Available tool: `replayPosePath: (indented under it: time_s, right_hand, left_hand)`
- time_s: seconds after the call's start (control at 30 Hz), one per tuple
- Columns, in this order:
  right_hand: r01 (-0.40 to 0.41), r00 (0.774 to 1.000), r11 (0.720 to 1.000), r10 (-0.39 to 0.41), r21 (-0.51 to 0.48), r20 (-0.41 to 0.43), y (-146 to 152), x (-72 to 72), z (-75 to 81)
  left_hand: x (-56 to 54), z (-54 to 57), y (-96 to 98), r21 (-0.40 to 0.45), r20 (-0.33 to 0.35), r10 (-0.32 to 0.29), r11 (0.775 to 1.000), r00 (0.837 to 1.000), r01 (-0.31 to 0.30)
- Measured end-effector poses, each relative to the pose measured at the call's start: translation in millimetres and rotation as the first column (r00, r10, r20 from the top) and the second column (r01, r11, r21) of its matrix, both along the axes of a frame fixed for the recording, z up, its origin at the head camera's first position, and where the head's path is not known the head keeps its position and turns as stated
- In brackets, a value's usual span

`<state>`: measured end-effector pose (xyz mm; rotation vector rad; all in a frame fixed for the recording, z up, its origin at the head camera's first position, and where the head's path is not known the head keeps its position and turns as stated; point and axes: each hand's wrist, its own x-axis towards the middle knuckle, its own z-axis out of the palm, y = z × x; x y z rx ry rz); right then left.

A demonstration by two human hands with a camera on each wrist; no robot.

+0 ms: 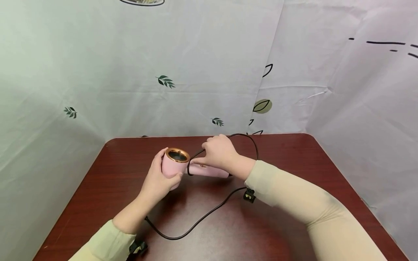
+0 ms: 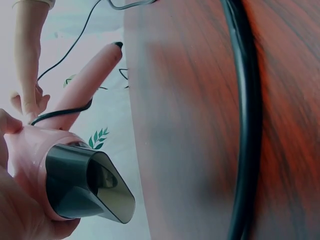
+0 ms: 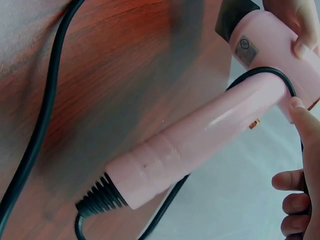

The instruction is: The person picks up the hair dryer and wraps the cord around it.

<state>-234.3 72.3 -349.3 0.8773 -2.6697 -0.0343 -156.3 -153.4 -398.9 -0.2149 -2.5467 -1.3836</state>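
- In the head view we see the left hand (image 1: 156, 183) with its fingers clamped round the body of a pink hair dryer (image 1: 173, 168), held over the dark red table (image 1: 271, 228). Its copper-coloured ring (image 1: 177, 149) faces upward, and its handle (image 1: 210, 172) points to the right, under the right hand (image 1: 220, 150). A black cord (image 1: 177, 238) sweeps across the table near us and loops up behind the right hand. White patterned sheets (image 1: 202, 58) stand around the table.
- From the left wrist we look at the dark nozzle (image 2: 72, 182), with the left hand's fingers around the body beside it. The cord crosses the handle close to the body.
- From the right wrist we see the right hand's fingers curled round the cord, the thumb at the handle's base. A gold switch (image 3: 255, 124) and a grey label (image 3: 246, 50) show on the dryer.
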Motion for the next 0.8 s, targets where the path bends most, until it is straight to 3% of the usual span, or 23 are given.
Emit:
replayPosePath:
  time_s: [0.17, 0.3, 0.47, 0.57, 0.67, 0.8]
  right_hand:
    - [0.012, 0.997, 1.0, -0.013, 0.011, 0.077, 0.7, -0.8, 4.4]
    - [-0.002, 0.997, 1.0, 0.001, 0.011, 0.078, 1.3, -2.2, 5.1]
    - [-0.066, 0.998, 0.998, 0.066, -0.009, -0.017, 0.7, -4.0, 5.6]
    - [-0.126, 0.986, 0.992, 0.125, -0.001, -0.114, 0.9, -3.7, 6.6]
    - [-0.229, 0.948, 0.973, 0.225, 0.011, -0.227, 1.8, -1.3, 8.2]
    - [-0.401, 0.845, 0.915, 0.39, 0.05, -0.366, 4.0, 0.6, 10.0]
  left_hand:
    - [2.2, 0.6, -3.3, -0.033, 0.011, -0.025, 0.999, 1.0, 0.026]
    - [2.5, 0.9, -5.4, -0.049, 0.012, -0.044, 0.998, 0.999, 0.044]
    - [3.2, 2.9, -6.1, -0.069, -0.001, -0.055, 0.996, 0.998, 0.055]
    - [4.0, 4.4, -4.3, -0.079, -0.009, -0.055, 0.995, 0.998, 0.054]
    - [5.1, 4.4, -1.9, -0.08, -0.006, -0.051, 0.995, 0.999, 0.05]
    - [6.2, 2.2, 0.5, -0.076, 0.004, -0.044, 0.996, 0.999, 0.045]
